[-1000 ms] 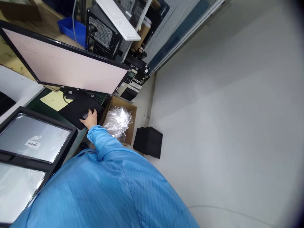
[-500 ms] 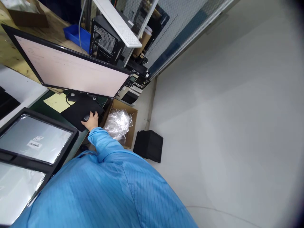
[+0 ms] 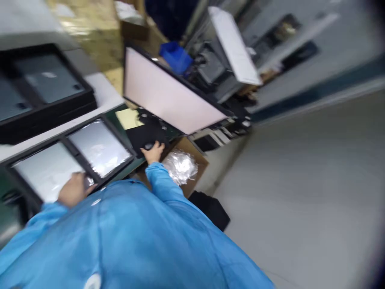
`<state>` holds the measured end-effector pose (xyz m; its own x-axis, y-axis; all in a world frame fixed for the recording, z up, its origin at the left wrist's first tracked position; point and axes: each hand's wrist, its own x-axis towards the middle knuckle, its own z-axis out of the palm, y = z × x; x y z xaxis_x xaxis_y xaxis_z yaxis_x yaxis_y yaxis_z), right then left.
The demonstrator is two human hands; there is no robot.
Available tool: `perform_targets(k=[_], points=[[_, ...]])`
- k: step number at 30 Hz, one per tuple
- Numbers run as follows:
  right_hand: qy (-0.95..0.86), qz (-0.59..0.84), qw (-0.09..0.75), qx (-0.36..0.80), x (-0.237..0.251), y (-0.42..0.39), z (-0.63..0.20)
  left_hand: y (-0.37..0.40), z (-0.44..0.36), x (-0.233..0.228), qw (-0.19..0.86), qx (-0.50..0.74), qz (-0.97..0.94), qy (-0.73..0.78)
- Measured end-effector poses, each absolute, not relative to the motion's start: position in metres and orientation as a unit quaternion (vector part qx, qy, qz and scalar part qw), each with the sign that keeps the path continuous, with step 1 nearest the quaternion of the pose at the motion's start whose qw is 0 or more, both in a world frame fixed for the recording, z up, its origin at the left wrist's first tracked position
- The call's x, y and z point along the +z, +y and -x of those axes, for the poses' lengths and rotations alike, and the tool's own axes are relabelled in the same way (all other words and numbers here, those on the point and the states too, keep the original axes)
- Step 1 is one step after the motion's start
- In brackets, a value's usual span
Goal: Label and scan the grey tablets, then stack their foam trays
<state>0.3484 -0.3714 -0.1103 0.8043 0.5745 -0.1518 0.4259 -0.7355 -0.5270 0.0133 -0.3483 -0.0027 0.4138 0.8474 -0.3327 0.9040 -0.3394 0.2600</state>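
Note:
My right hand point(image 3: 154, 152) rests with curled fingers over a dark computer mouse point(image 3: 148, 146) on a black mouse pad point(image 3: 141, 138). My left hand point(image 3: 73, 189) is over the near side of a black tray point(image 3: 70, 147) holding two flat panels. Its fingers and thumb curl around a small dark shape beside the tray's middle bar, too blurred to name. One silvery panel point(image 3: 100, 148) lies in the right compartment, another panel point(image 3: 48, 170) in the left. Beyond the mouse pad stands a lit monitor point(image 3: 171, 94) with a pale screen.
A cardboard box point(image 3: 200, 162) with crumpled clear plastic point(image 3: 180, 166) stands right of my right hand. Farther left, another black tray point(image 3: 51, 108) sits on a white surface. A yellow paper point(image 3: 129, 118) lies by the mouse pad. A blue bin point(image 3: 176, 58) is behind the monitor.
My view has swung left, so the scene shifts rightward and blurs. My left hand and the farther tray have come into view. My right hand stays on the mouse.

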Motion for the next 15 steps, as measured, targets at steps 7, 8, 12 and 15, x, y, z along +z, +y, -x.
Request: perform_targets(k=[7,8,12,15], points=[[-0.284,0.925,0.228,0.106,-0.136,-0.391,-0.354,-0.355,-0.002,-0.023,0.233,-0.168,-0.780,0.556],[-0.277,0.927,0.232,0.105,-0.136,-0.393,-0.353,-0.355,-0.003,-0.023,0.237,-0.169,-0.775,0.561],[-0.292,0.920,0.254,0.057,-0.117,-0.398,-0.344,-0.361,0.019,-0.023,0.258,-0.112,-0.730,0.622],[-0.371,0.874,0.313,0.013,-0.093,-0.391,-0.325,-0.371,0.067,-0.027,0.287,0.056,-0.632,0.718]])
